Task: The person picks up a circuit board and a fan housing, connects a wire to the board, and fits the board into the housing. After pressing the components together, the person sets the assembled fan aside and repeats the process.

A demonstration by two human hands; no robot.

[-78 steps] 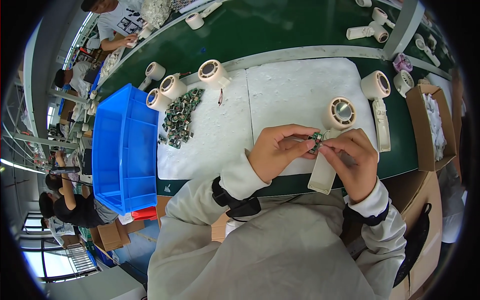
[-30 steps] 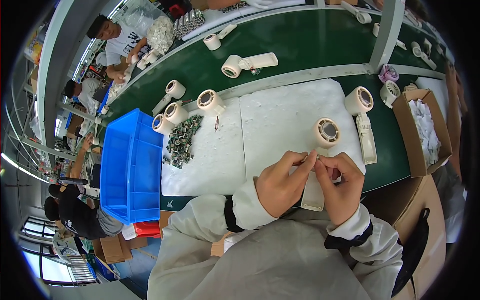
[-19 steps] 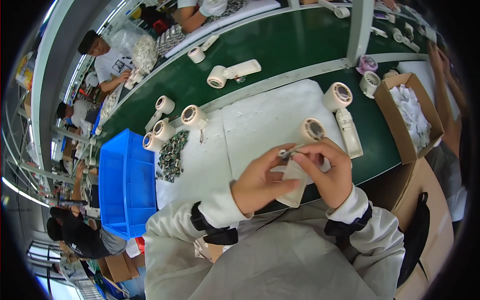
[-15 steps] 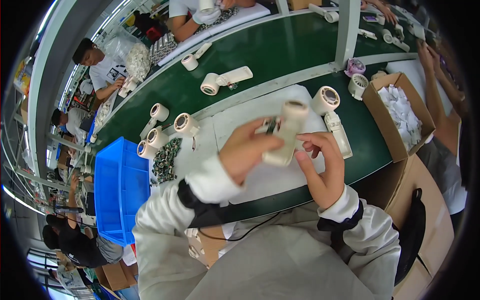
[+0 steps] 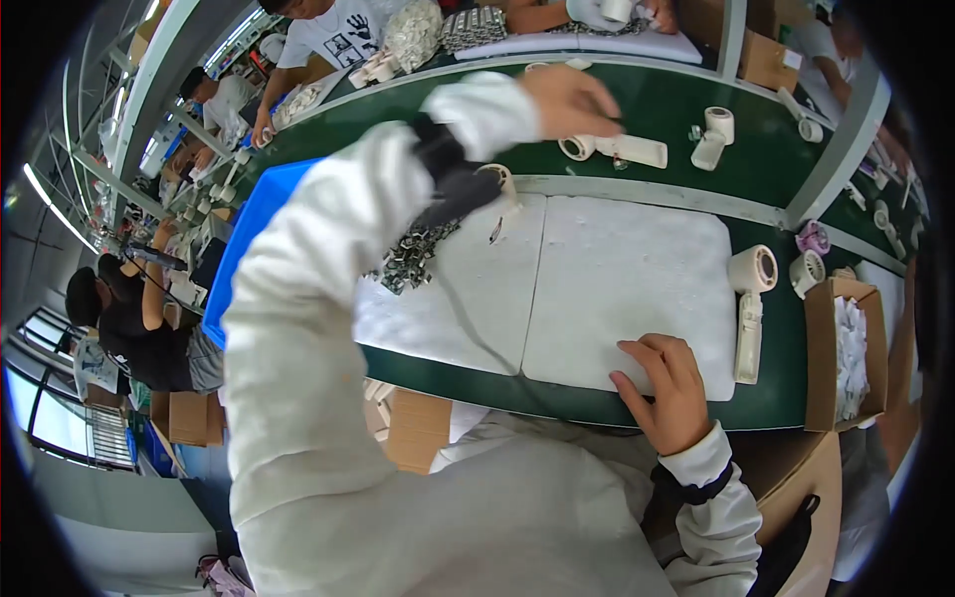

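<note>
My left hand (image 5: pixel 572 104) is stretched far out over the green bench surface, fingers apart, with nothing seen in it. Just below it lies a cream handheld fan body (image 5: pixel 637 151), its round head on the left. A second fan body (image 5: pixel 711 139) lies farther right. On the front edge of the white foam mat (image 5: pixel 627 289) rests my right hand (image 5: pixel 668 393), thumb and fingers spread, holding nothing. My left sleeve and black wristband partly hide a pile of small circuit boards (image 5: pixel 413 257) and a round fan head (image 5: pixel 505 187).
Beside the mat's right edge stand a fan head (image 5: pixel 753 269) and an opened handle (image 5: pixel 748 338). A cardboard box (image 5: pixel 821 348) of white pieces is at the right. The blue bin (image 5: pixel 261 214) is partly behind my left arm. Metal posts rise from the bench; other people work nearby.
The fan body that was in my left hand is out of it. That hand has reached far forward; my right hand has lowered onto the mat. The whole view has shifted.
</note>
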